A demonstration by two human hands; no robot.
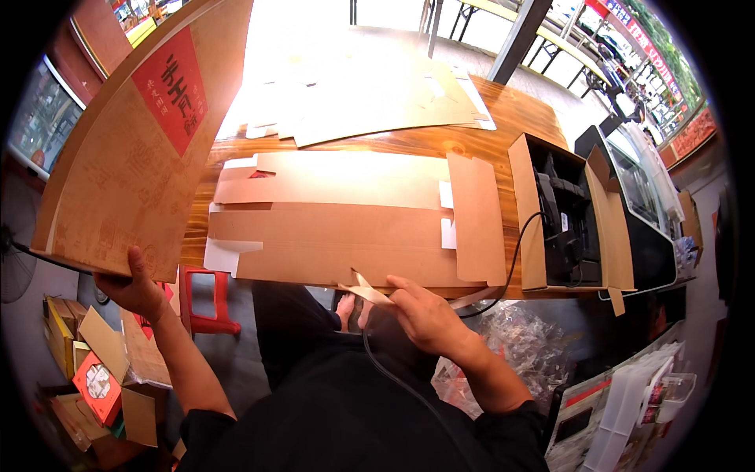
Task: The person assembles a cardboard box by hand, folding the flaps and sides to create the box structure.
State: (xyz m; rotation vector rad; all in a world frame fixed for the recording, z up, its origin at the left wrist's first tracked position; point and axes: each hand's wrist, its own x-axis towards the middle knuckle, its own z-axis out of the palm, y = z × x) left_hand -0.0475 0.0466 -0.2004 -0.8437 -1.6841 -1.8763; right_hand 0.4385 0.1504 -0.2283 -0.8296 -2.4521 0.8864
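Observation:
My left hand [140, 289] grips the lower edge of a large flat brown cardboard box [118, 181], closed and tilted upright at the left of the table. A red paper label [174, 90] is on its face. At the table's front edge my right hand [429, 315] is closed on a pale cream strip [370, 293], creased and pointed at its free end; its material is unclear. Just beyond that hand an unfolded cardboard blank [338, 236] lies flat, with slotted flaps and white tabs at its ends.
More flat cardboard sheets [385, 118] lie farther back on the wooden table [519, 110], in glare. At the right an open carton [531, 228] holds black equipment with a cable. Below stand a red stool [212, 303], opened boxes [102, 385] and clear plastic wrapping [519, 346].

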